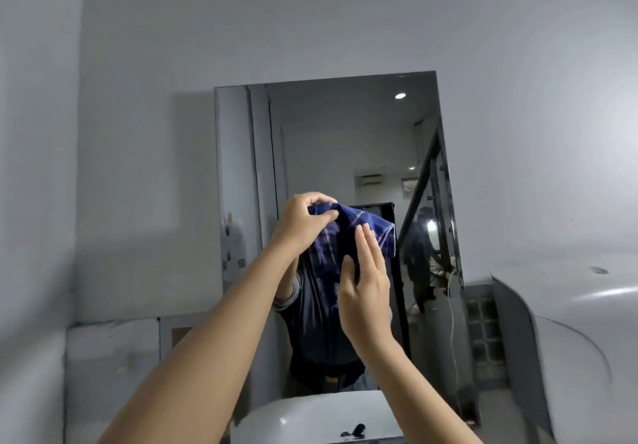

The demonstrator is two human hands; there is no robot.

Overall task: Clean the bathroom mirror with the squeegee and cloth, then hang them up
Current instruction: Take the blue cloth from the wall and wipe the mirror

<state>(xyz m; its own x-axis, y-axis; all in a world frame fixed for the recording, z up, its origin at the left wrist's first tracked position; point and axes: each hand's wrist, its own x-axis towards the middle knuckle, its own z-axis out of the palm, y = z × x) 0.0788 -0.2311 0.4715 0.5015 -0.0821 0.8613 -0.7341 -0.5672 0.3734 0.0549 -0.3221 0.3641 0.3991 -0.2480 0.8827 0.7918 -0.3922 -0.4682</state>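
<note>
A blue checked cloth (pixel 348 233) hangs in front of the tall wall mirror (pixel 331 140), raised to about mid-height. My left hand (pixel 303 219) pinches its top edge between thumb and fingers. My right hand (pixel 364 288) lies flat against the lower part of the cloth with fingers stretched out, thumb tucked into the fabric. The mirror reflects a person's dark shirt behind the cloth. No squeegee is in view.
A white basin (pixel 310 416) sits below the mirror with a small dark object (pixel 355 430) on its rim. A curved white fixture (pixel 559 323) juts out at the right. White walls surround the mirror, and a low ledge (pixel 114 333) runs at the left.
</note>
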